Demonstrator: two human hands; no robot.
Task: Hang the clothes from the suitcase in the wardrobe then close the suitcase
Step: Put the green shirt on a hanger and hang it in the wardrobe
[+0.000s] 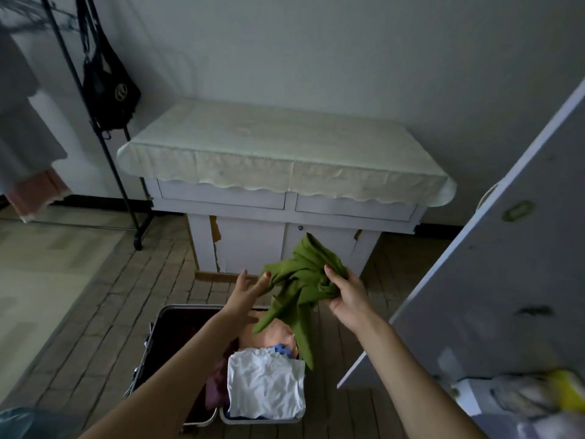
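right hand (pixel 343 294): grips the bunched green garment (pixel 304 280) above the open suitcase (pixel 158 337)
left hand (pixel 247 289): fingers straight, touching the garment's edge

Matt green cloth garment (pixel 304 280) at six o'clock, creased white cloth (pixel 266 384) below, and a lace-edged cloth covering the painted desk (pixel 285 213).

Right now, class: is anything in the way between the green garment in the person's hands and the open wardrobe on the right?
Nothing visible blocks it. The right hand grips the green garment above the open suitcase, and the left hand touches it with straight fingers. The wardrobe door stands open to the right; the hanging space is out of view.
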